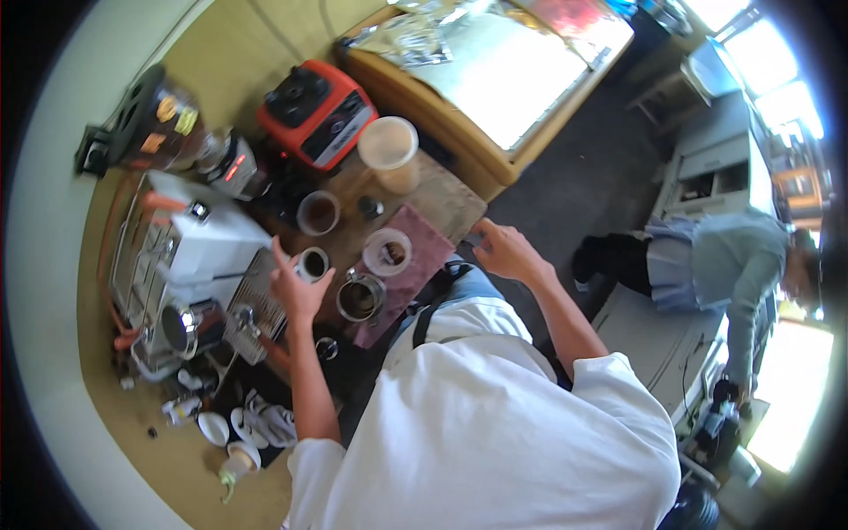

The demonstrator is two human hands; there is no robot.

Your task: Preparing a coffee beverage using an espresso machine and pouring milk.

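Observation:
My left hand [299,286] has its thumb and fingers around a small cup [313,264] of dark liquid, beside the espresso machine's drip tray [255,291]. Off the counter's right corner is my right hand [509,250], fingers loosely bent and slightly apart, with nothing visible in it. Between the hands, a clear plastic cup [387,252] with brown contents rests on a reddish cloth [414,242]. A metal pitcher [361,296] stands at the cloth's near left edge. Another plastic cup [318,212] holding brown liquid is farther back on the wooden counter [457,192].
The white espresso machine [205,245] stands left, with a coffee grinder [165,126] behind it. A red appliance [318,116] and a tall lidded tub [391,156] are at the back. A wooden-framed table [490,79] adjoins. Another person [715,265] stands at right.

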